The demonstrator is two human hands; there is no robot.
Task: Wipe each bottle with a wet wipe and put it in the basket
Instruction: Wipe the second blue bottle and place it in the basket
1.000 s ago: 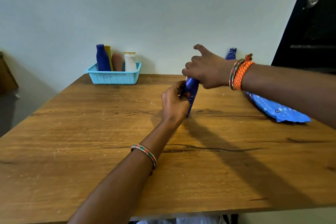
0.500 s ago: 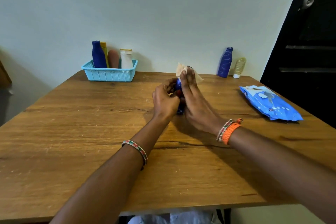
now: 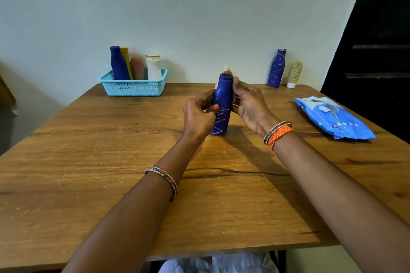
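Head view: blue bottle (image 3: pixel 222 104) upright at mid-worktop (image 3: pixel 111 184), base on the wood. Left hand (image 3: pixel 199 115) grips its left side, fingers curled round it. Right hand (image 3: pixel 249 106) holds the right side, a wet wipe (image 3: pixel 226 69) just showing behind the cap. Turquoise basket (image 3: pixel 135 87) far left holds four bottles. Wipes pack (image 3: pixel 332 117) lies right.

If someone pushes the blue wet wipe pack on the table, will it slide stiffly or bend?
The wet wipe pack would probably bend somewhat: its film looks soft and crinkled. Lying flat on the table, it should slide, not roll or tip. Its glossy wrapper may be slippery.
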